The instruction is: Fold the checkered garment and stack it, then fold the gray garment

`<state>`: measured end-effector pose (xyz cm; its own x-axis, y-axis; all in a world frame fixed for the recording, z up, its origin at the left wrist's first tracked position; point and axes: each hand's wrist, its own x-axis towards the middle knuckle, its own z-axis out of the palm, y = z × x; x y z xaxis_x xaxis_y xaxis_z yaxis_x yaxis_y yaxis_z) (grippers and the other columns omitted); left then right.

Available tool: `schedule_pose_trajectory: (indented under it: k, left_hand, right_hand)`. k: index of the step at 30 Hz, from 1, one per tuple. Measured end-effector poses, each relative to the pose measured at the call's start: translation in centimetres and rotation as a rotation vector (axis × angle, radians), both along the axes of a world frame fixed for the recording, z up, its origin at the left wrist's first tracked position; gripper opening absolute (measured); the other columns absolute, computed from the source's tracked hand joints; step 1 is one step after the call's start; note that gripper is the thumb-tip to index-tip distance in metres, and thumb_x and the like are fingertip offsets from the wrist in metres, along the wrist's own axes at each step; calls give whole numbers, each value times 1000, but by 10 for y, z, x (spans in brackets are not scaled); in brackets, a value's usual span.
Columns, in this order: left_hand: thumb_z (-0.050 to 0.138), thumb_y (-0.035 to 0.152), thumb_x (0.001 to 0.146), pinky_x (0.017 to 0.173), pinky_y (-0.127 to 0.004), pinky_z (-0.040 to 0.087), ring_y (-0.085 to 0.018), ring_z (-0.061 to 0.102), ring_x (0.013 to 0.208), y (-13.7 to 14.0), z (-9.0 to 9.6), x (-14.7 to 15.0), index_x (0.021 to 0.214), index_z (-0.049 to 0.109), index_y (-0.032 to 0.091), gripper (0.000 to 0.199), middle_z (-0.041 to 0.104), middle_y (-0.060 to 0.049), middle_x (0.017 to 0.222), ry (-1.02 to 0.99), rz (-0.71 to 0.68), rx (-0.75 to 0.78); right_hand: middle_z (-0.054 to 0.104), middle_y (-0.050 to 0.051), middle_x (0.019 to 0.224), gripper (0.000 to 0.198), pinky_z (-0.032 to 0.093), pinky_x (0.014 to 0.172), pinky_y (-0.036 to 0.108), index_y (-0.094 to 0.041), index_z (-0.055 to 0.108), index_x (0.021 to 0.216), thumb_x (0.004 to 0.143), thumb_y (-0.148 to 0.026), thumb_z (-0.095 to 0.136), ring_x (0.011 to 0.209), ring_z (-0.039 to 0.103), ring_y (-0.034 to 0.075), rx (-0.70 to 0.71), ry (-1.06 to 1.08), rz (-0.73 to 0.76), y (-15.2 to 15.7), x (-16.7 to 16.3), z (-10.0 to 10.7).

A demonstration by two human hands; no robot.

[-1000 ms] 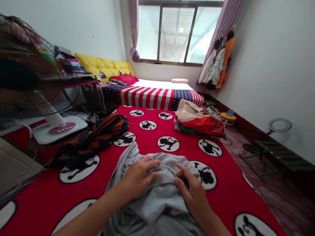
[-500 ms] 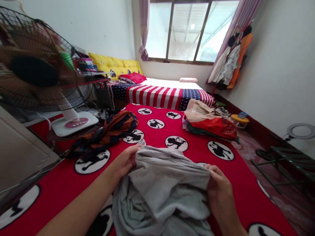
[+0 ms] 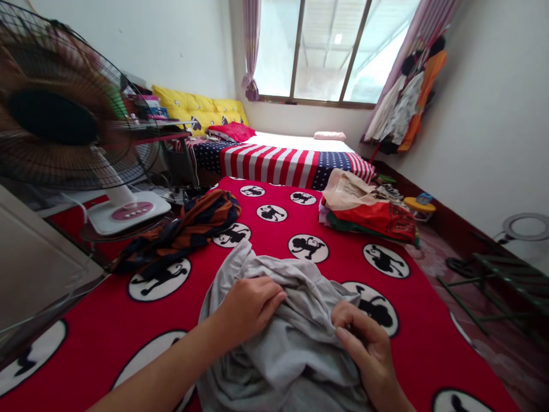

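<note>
A crumpled grey garment [image 3: 295, 355] lies bunched in front of me on a red blanket [image 3: 274, 257] with monkey-print circles. Its folds hide what kind of garment it is. My left hand [image 3: 255, 306] rests over its upper left part, the fingers curled and closed on the fabric. At the garment's right side, my right hand [image 3: 364, 349] pinches an edge between thumb and fingers. A loose corner of the grey cloth points up beyond my left hand.
An orange and navy striped cloth [image 3: 193, 229] lies to the left, near a standing fan [image 3: 54, 117]. On the right sits a pile of folded clothes [image 3: 369, 214]. Behind is a bed with a striped, starred cover [image 3: 274, 165]. A dark green rack [image 3: 510, 280] stands at right.
Both hands have moved inward, closer together. My left hand has shifted right onto the garment's middle folds. The stretched upper edge has slackened and bunched up.
</note>
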<state>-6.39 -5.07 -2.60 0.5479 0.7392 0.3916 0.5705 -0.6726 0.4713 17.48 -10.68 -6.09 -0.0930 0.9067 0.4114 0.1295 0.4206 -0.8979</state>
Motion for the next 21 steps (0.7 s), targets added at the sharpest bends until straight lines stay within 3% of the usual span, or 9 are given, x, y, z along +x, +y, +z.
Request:
schedule_pose_trajectory:
  k: [2, 4, 6, 9, 11, 15, 18, 21]
  left_hand:
    - [44, 17, 94, 74, -31, 52, -19, 65, 81, 4, -9, 1, 88, 68, 16, 24, 68, -7, 86, 66, 70, -39]
    - [47, 11, 90, 82, -33, 53, -22, 65, 94, 7, -16, 2, 108, 65, 16, 27, 67, -10, 107, 76, 143, -47]
    - [56, 10, 84, 88, -37, 52, -26, 63, 105, 7, -20, 2, 129, 55, 17, 46, 59, -12, 129, 101, 182, -51]
    - [66, 12, 76, 88, -41, 54, -29, 63, 106, 5, -22, 5, 139, 46, 20, 67, 51, -13, 139, 156, 180, -75]
    - [66, 10, 75, 85, -38, 55, -26, 65, 102, 4, -23, 7, 133, 53, 24, 60, 56, -9, 134, 157, 155, -80]
    - [58, 6, 79, 72, -28, 54, -17, 68, 83, 2, -11, 3, 92, 71, 24, 25, 70, -1, 94, 48, 83, -3]
    - [57, 6, 82, 69, -23, 53, -13, 66, 78, -3, 16, -9, 85, 68, 21, 19, 69, 0, 85, -175, 20, 186]
    - [65, 9, 80, 71, -23, 53, -12, 65, 78, -5, 47, -29, 85, 67, 20, 13, 68, 0, 85, -435, 141, 405]
  right_hand:
    - [45, 0, 71, 18, 33, 60, 28, -21, 48, 73, 90, -27, 51, 67, 44, 15, 15, -18, 20, 0, 1, -1]
    - [45, 0, 71, 18, 33, 60, 28, -21, 48, 74, 91, -26, 50, 66, 44, 15, 27, -31, 31, -1, 1, -1]
    - [45, 0, 71, 17, 33, 60, 28, -21, 48, 74, 91, -25, 50, 66, 45, 15, 35, -46, 39, -1, 0, -1]
    - [46, 0, 71, 17, 33, 59, 28, -21, 48, 75, 91, -25, 50, 67, 46, 15, 41, -69, 50, -1, -2, 0]
    - [47, 0, 71, 17, 34, 60, 28, -21, 48, 75, 91, -25, 50, 67, 46, 15, 42, -79, 51, -1, -3, 0]
    - [48, 0, 71, 17, 35, 59, 27, -21, 49, 75, 91, -24, 51, 66, 47, 14, 52, -79, 36, -1, -4, 2]
    - [53, 1, 76, 11, 40, 65, 27, -21, 55, 80, 90, -23, 53, 72, 53, 15, 74, -63, -21, -2, -4, 5]
    - [60, 3, 89, 6, 44, 77, 29, -23, 61, 90, 89, -24, 55, 87, 57, 18, 98, -57, -182, -2, -1, 8]
